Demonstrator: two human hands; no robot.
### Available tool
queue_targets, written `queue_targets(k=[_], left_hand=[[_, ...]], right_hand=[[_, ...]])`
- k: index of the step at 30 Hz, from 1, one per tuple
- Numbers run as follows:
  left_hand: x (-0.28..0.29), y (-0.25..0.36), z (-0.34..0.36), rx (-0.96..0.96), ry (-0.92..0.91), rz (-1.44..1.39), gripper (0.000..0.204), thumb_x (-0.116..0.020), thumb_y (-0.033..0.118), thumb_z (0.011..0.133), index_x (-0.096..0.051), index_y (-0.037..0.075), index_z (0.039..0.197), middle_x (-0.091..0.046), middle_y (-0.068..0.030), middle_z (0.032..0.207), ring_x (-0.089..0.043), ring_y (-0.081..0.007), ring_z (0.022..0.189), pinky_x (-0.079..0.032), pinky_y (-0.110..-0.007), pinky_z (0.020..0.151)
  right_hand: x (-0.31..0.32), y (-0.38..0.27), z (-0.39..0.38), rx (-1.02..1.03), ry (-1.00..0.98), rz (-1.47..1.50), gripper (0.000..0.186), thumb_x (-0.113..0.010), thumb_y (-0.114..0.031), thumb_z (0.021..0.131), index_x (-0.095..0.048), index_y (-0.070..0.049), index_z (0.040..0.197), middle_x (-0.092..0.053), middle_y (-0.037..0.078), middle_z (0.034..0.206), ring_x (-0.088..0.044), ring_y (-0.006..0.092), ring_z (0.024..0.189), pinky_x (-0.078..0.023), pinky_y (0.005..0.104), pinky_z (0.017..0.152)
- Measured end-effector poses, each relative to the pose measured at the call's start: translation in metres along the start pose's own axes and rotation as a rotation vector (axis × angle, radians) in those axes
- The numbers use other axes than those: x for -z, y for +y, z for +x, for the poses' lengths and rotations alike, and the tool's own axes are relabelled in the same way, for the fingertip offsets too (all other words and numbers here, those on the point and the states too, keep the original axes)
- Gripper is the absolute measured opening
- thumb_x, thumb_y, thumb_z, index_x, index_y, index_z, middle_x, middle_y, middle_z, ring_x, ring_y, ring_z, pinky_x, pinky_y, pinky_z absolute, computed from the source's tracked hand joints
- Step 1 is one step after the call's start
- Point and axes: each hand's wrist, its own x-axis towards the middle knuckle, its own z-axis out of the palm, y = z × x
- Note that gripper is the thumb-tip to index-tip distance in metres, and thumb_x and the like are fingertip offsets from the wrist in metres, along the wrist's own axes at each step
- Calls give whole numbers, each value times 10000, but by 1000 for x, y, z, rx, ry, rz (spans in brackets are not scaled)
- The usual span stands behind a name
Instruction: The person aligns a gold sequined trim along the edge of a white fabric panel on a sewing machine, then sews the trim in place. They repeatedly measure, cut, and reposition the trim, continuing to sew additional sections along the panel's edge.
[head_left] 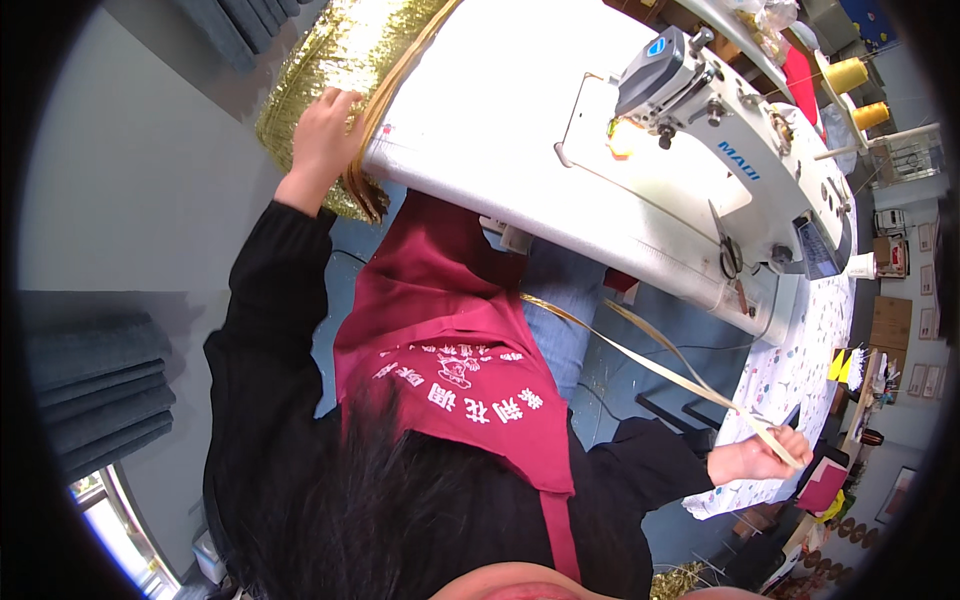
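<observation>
Gold ribbon runs lengthwise down rightward to the right hand (fingers pinching it)

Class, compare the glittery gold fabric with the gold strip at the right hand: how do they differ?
Shape: the glittery gold fabric is a broad sheet; the gold strip is narrow and ribbon-like. Place: the fabric lies by the left hand, while the strip stretches past the apron to the right hand, which holds it. Both are gold-toned.

Glittering, rough-looking cloth at eleven o'clock; smooth, shiny ribbon at four; smooth table at twelve.
</observation>
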Motion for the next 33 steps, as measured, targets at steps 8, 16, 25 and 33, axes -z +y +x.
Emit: queue_targets(k=[8,16,25,33], left_hand=[[-24,-2,11,133,-236,103,246,-652,248,957,-643,96,1151,-719,-151,1069,-683,-346,1019,-552,-456,847],[-15,0,22,177,-328,151,165,-550,154,950,-628,100,1085,-712,-157,990,-688,-349,971,-548,-483,786],[-15,1,26,80,-391,281,204,-593,208,919,-705,44,966,-709,-146,1012,-687,-360,964,-563,-477,823],[-3,-4,41,125,-351,244,247,-630,240,889,-740,27,827,-733,-149,852,-726,-332,813,-585,-459,731]], right_hand=[[5,8,-18,-98,13,-105,303,-605,-119,969,-354,-84,804,-254,-3,714,-239,98,589,-221,281,533],[-15,51,-44,-420,-140,40,439,-735,-202,958,-331,-136,799,-274,-27,712,-234,76,555,-217,249,497],[-49,80,-64,-485,-208,266,356,-698,-122,989,-387,-111,814,-283,-19,746,-235,90,590,-223,270,522],[-56,83,-76,-507,-246,379,273,-742,-105,960,-487,-74,870,-308,-12,756,-263,94,615,-239,275,550]])
